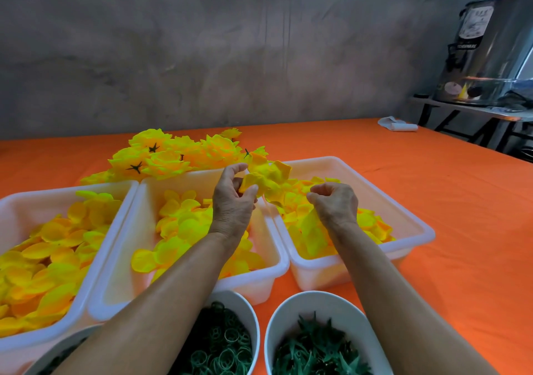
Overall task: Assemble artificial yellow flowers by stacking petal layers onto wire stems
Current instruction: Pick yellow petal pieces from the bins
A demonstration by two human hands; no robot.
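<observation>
My left hand (pixel 232 198) pinches a small stack of yellow petal layers (pixel 266 177) above the gap between the middle tray (pixel 269 230) and the right tray (pixel 415 224). My right hand (pixel 334 201) hovers over the right tray with its fingers curled; a thin pale stem seems to run from it toward the petals, but whether it holds it is unclear. All three white trays, including the left tray (pixel 17 201), hold loose yellow petals. Finished yellow flowers (pixel 164 155) lie piled behind the trays.
Two white bowls sit at the near edge: one with green rings (pixel 227 343), one with green star-shaped calyx pieces (pixel 320 346). An orange cloth (pixel 432 172) covers the table. A white roll (pixel 399 125) lies far right. A steel urn (pixel 487 48) stands on a side table.
</observation>
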